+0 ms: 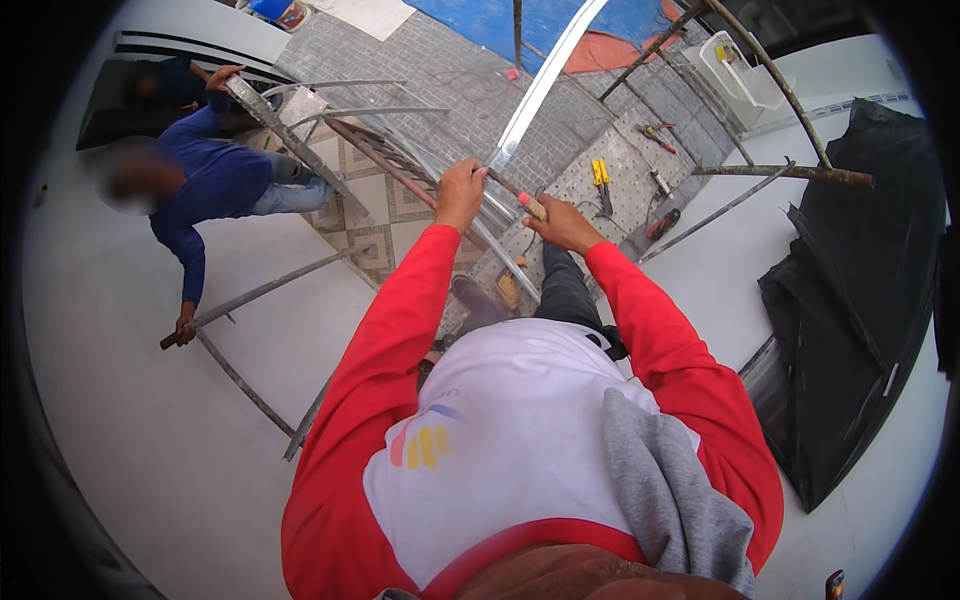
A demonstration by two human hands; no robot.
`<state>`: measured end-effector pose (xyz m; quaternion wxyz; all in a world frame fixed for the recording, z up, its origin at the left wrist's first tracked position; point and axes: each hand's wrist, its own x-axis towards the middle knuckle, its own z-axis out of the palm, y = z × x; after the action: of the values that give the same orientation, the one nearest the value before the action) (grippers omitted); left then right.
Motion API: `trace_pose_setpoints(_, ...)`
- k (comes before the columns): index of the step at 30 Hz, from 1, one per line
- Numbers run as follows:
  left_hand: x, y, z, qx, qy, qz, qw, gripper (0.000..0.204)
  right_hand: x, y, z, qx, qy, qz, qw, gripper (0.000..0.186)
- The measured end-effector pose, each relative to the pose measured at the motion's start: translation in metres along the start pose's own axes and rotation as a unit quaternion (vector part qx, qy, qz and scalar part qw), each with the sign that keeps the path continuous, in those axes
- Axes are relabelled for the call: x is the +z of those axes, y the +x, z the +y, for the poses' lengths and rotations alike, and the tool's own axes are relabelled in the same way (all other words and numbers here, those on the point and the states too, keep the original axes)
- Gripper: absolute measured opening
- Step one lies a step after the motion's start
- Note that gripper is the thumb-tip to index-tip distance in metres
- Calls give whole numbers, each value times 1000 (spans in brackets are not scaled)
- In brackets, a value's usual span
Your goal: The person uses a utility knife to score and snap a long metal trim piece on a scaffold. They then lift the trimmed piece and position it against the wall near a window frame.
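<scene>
My left hand (462, 195) is closed around the near end of a long, shiny metal strip (548, 82), which runs up and away over the paved ground. In my right hand (568, 226) is the wooden handle (534, 206) of a tool with a red band. Its thin dark shaft points toward my left hand and the strip's end; the kind of tool cannot be made out. Below my hands, yellow-handled snips (601, 186) lie on a perforated metal platform (572, 172). A red-and-black tool (663, 224) and red-handled pliers (660, 138) lie farther right on it.
Rusty scaffold tubes (775, 172) frame the right side, near a hanging black sheet (850, 300). At left, a person in a blue shirt (225, 183) grips scaffold parts. More metal strips (385, 112) stick out there. A blue tarp (500, 22) covers ground beyond.
</scene>
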<state>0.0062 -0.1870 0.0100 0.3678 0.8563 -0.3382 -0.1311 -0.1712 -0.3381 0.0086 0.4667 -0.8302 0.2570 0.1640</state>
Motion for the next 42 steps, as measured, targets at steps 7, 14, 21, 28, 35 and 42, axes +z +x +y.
trace_pose_setpoints(7, -2, 5, 0, -51, -20, -5, 998, 20, 9, -1, 5, -35, 16, 39, 999, 36)
trace_pose_setpoints(14, -12, 11, 1, -113, -70, -45, 990, 22, 14, 2, 10, -51, 30, 43, 997, 54)
trace_pose_setpoints(21, -22, 12, 5, -147, -157, -63, 975, 23, 28, 17, 21, -123, 70, 108, 984, 33)
trace_pose_setpoints(28, -19, 11, 5, -54, -37, 8, 998, 21, 7, 10, 8, -89, 87, 64, 990, 47)
trace_pose_setpoints(35, -14, 8, 5, -16, 11, 10, 1000, 19, -16, 13, 9, -110, 26, 62, 992, 53)
trace_pose_setpoints(42, -10, 20, 12, -1, -17, 7, 1000, 21, -15, 14, 15, -117, 35, 62, 991, 45)
